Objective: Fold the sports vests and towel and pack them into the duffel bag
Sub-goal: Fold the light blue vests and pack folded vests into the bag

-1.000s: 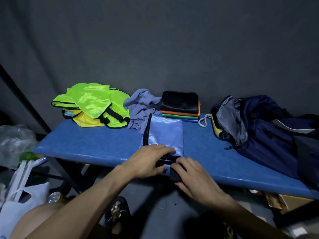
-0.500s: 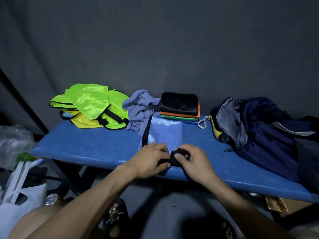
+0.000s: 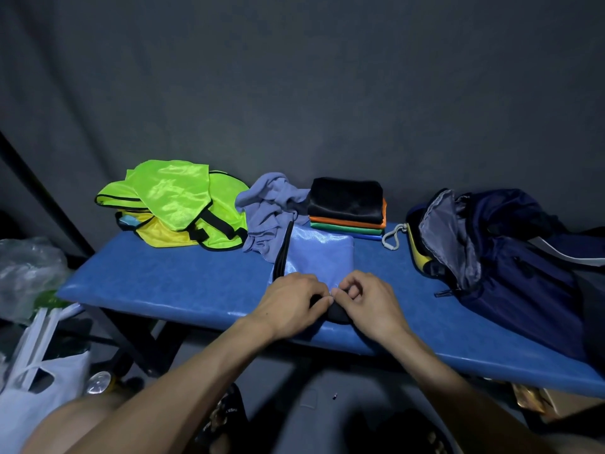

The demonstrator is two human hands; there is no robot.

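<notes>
Head view: blue padded bench (image 3: 163, 283) running L to R against dark grey backdrop. Light-blue vest (image 3: 322, 253) lying flat mid-bench, black trim along its L edge, near end at bench front under both hands. Left hand (image 3: 289, 301) knuckles up, fingers curled, pinching black strap/trim (image 3: 337, 314) at vest's near edge; right hand (image 3: 368, 298) just beside it, fingers curled in, pinching same black bit; fingertips of both nearly touching. Behind vest, far side of bench: crumpled grey-blue towel (image 3: 270, 204), unfolded, touching vest's far L corner. L of towel: loose heap of neon green/yellow vests (image 3: 176, 198) w/ black trim, unfolded. R of towel: neat folded stack (image 3: 347, 208), black on top, then orange, green, blue layers beneath; stack sits just behind light-blue vest's far R corner. White cord loop (image 3: 393, 237) lying on bench betw. stack and bag. Navy duffel bag (image 3: 510, 257) at R end of bench, mouth open toward centre, grey lining showing, yellow edge at opening; well apart from hands. Below bench on L: clear plastic bag (image 3: 29, 273), white plastic bag (image 3: 36, 404), metal can top (image 3: 98, 381). Black sandal (image 3: 226, 417) on floor betw. forearms. Cardboard bit (image 3: 556, 404) under R end of bench.
</notes>
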